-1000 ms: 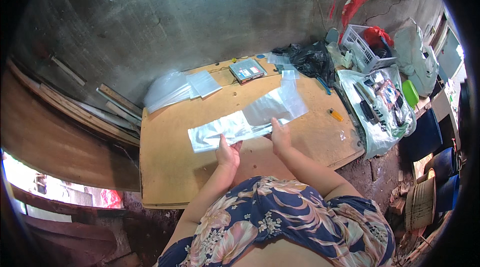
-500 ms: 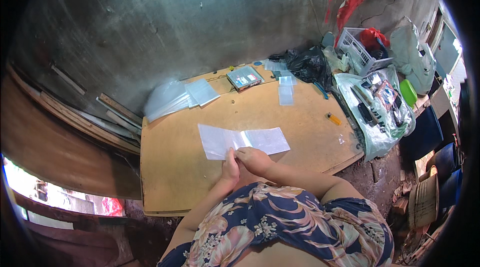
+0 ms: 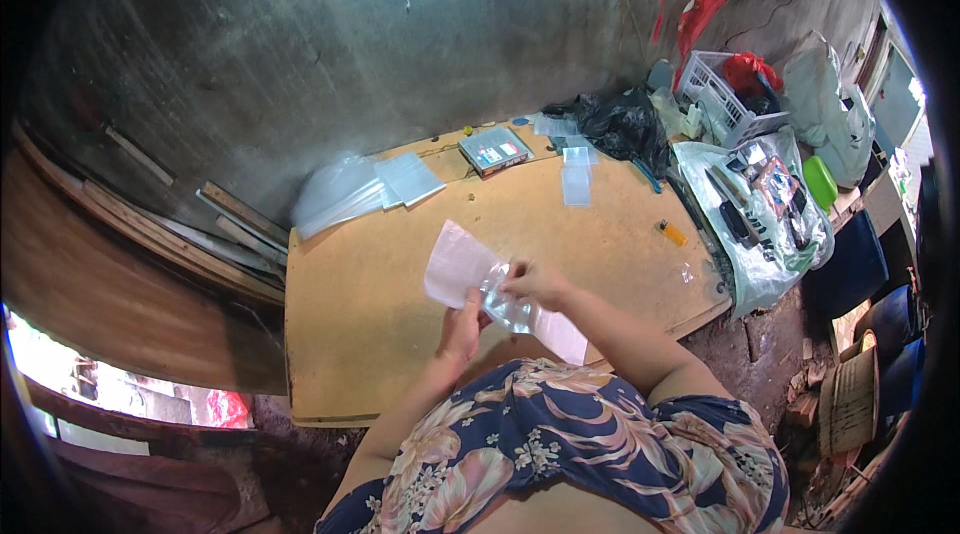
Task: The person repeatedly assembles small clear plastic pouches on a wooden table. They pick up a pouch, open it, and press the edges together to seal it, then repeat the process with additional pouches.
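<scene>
Over the surface [image 3: 360, 319], the left hand [image 3: 461, 333] pinched plastic [image 3: 458, 262]; the right hand [image 3: 538, 287] blurred, its grip unclear; hard tugging risked tearing.

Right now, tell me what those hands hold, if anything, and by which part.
A translucent plastic sheet: the left hand grips its near edge, about midway along. The right hand is at its middle, but blurred, so its grip can't be told.
</scene>
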`<state>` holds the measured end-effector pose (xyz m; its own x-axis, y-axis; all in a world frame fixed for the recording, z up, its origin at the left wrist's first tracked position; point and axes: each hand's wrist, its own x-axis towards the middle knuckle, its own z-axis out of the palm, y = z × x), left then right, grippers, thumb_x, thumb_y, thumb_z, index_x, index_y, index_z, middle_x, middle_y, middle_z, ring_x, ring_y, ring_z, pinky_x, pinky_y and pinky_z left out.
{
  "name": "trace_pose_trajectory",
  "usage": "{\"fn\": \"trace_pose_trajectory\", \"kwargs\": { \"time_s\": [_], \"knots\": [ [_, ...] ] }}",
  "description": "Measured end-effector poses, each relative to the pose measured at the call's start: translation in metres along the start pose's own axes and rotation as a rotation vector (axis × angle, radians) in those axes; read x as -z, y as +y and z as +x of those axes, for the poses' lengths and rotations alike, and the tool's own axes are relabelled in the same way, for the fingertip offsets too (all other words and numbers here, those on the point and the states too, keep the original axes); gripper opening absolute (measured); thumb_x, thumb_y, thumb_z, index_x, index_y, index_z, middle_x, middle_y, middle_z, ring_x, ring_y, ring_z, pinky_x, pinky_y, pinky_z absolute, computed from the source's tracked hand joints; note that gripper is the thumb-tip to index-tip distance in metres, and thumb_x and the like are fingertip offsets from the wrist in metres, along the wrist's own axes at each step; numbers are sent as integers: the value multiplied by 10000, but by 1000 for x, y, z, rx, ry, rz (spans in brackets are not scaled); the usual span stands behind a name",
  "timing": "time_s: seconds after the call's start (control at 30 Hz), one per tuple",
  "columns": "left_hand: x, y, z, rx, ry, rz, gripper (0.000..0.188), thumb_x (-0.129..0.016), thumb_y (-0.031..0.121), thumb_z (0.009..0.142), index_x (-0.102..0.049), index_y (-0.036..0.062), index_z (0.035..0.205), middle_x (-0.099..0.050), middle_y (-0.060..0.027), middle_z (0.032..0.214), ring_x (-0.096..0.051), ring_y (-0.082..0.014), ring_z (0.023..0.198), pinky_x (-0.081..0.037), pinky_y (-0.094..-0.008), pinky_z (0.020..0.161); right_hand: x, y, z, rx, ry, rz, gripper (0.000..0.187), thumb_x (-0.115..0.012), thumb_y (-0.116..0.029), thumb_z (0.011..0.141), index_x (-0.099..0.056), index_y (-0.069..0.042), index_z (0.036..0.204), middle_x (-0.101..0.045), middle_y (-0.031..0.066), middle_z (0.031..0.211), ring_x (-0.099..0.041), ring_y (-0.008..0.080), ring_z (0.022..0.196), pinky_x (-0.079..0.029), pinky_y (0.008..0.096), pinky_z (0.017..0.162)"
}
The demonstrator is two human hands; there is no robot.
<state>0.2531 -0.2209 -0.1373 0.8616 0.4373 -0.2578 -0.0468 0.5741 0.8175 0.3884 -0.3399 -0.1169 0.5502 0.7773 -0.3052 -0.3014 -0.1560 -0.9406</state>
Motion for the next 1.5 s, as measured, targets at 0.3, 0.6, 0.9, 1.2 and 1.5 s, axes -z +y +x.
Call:
{"fn": "trace_pose_trajectory", "kwargs": {
  "time_s": [0.3, 0.6, 0.9, 1.2, 1.5],
  "knots": [
    [134, 50, 86, -154, 664, -323, 463, -420, 404, 981, -418, 59, 1290, -504, -110, 1228, -532, -235, 1072, -483, -407, 882, 110, -52, -26, 367, 690, 527, 96, -555, -82, 909, -471, -112, 877, -616, 78, 1000, -629, 194, 845, -547, 355, 686],
    [160, 74, 99, 321, 560, -139, 686, -468, 495, 903, -273, 117, 1442, -331, -99, 1462, -242, -292, 1380, -106, -523, 1110, 95, -89, -64, 341, 352, 390, 264, -535, -58, 900, -468, -63, 1155, -635, 111, 940, -668, 236, 811, -559, 364, 687],
    [-42, 61, 25, -392, -494, 789, 318, -610, 256, 883, -621, 26, 1102, -600, -94, 1089, -574, -198, 1016, -437, -301, 905, 35, -94, -49, 287, -39, 475, 221, -570, -61, 898, -513, -31, 1110, -637, 95, 871, -672, 216, 798, -569, 368, 733],
    [-58, 56, 18, -836, 11, 1127, 415, -695, 260, 818, -443, 44, 569, -471, -110, 559, -474, -292, 502, -367, -369, 472, 7, -50, -19, 625, 865, -129, 155, -591, -126, 912, -539, -1, 986, -583, 57, 819, -579, 123, 674, -485, 262, 638],
    [-59, 31, 22, -1127, -56, 1115, 455, -736, 270, 784, -414, 61, 539, -426, -97, 502, -444, -245, 446, -339, -352, 431, -20, -17, -20, 487, 532, -255, 153, -587, -160, 881, -627, -13, 903, -593, 85, 739, -577, 161, 661, -465, 302, 608]
  ]
}}
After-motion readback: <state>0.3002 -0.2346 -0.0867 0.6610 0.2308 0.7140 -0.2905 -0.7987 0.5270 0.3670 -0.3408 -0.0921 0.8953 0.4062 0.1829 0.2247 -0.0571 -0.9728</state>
